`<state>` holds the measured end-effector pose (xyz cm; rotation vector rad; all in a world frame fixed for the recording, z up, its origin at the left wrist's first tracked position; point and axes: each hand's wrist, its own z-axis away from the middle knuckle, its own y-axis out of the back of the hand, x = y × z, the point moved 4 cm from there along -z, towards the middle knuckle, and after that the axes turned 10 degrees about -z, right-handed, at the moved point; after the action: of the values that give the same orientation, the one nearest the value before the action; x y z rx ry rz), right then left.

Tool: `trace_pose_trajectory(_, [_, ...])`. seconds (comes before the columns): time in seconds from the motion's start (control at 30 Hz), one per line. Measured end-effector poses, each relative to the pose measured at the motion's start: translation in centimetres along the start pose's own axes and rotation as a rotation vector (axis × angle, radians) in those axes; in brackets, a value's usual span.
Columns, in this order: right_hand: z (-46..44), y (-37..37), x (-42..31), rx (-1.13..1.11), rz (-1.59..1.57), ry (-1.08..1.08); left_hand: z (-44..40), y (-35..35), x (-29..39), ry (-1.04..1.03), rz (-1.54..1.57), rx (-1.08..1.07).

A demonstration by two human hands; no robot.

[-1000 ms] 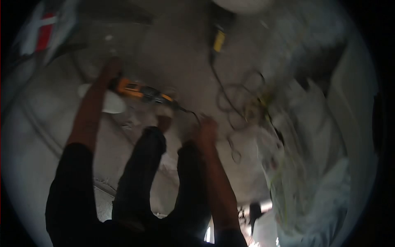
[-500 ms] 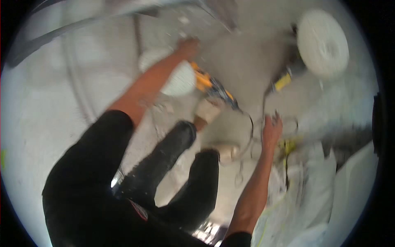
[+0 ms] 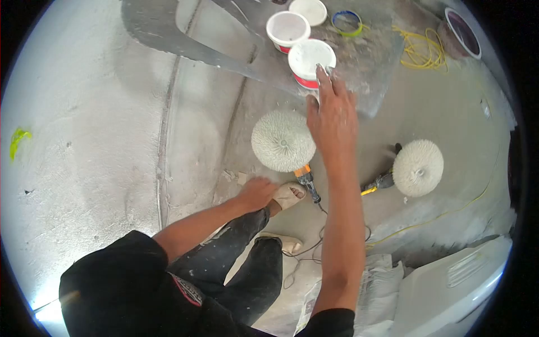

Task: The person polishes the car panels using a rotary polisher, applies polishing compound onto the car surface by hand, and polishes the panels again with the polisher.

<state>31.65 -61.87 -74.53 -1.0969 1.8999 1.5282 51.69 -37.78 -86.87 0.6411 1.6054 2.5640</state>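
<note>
My right hand [image 3: 335, 115] reaches forward with fingers stretched out and the thumb apart. Its fingertips are at the near edge of a white, red-banded tub [image 3: 310, 58]; whether they touch it I cannot tell. My left hand [image 3: 258, 192], smeared by motion, hangs beside my sandalled foot [image 3: 289, 195], and its fingers do not show clearly. Between the hands lies an orange-and-black power polisher [image 3: 305, 177], its fluffy white round pad [image 3: 283, 140] facing up. Another polisher [image 3: 382, 182], black and yellow, lies to the right with a similar white pad [image 3: 418, 168].
Behind the near tub stand an open white tub [image 3: 287, 29] and another white tub [image 3: 308, 11]. A blue-and-yellow tape roll [image 3: 347, 23] lies beside them on a grey sheet [image 3: 370, 62]. A yellow cord [image 3: 422, 49] is coiled near a bucket [image 3: 461, 35]. Dark cables [image 3: 320, 241] trail by my feet.
My right hand has moved up and forward to the tub. My left hand has drawn back towards my foot. The view has shifted, bringing the tubs and coiled cord into sight.
</note>
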Motion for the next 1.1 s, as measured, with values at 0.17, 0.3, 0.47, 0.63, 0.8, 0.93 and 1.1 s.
trace_pose_trajectory(0.17, [-5.0, -4.3, 0.9, -0.264, 0.196, -0.078, 9.7, 0.5, -5.2, 0.262, 0.075, -0.255])
trace_pose_trajectory(0.3, [-4.8, -7.2, 2.9, -0.176, 0.193, -0.083, 17.4, -0.4, -9.7, 0.356, 0.105, -0.311])
trace_pose_trajectory(0.47, [-5.4, -8.0, 2.8, -0.169, 0.137, -0.220, 23.1, 1.4, -11.0, 0.433, 0.154, -0.427])
trace_pose_trajectory(0.63, [-5.5, -7.6, 2.6, -0.104, 0.010, -0.367, 24.9, 1.8, -11.7, 0.549, 0.225, -0.511])
trace_pose_trajectory(0.8, [-1.8, -4.6, 0.6, 0.546, -0.420, -0.390, 24.2, 0.9, -13.6, 0.514, 0.212, -0.573])
trace_pose_trajectory(0.93, [11.5, -0.3, -1.9, 0.541, -0.966, -0.777, 20.2, 3.1, -12.7, 0.436, 0.263, -0.611])
trace_pose_trajectory(1.1, [35.7, 7.7, -10.4, 0.476, -0.725, -1.278, 12.5, 5.2, -12.3, 0.130, 0.031, -0.765])
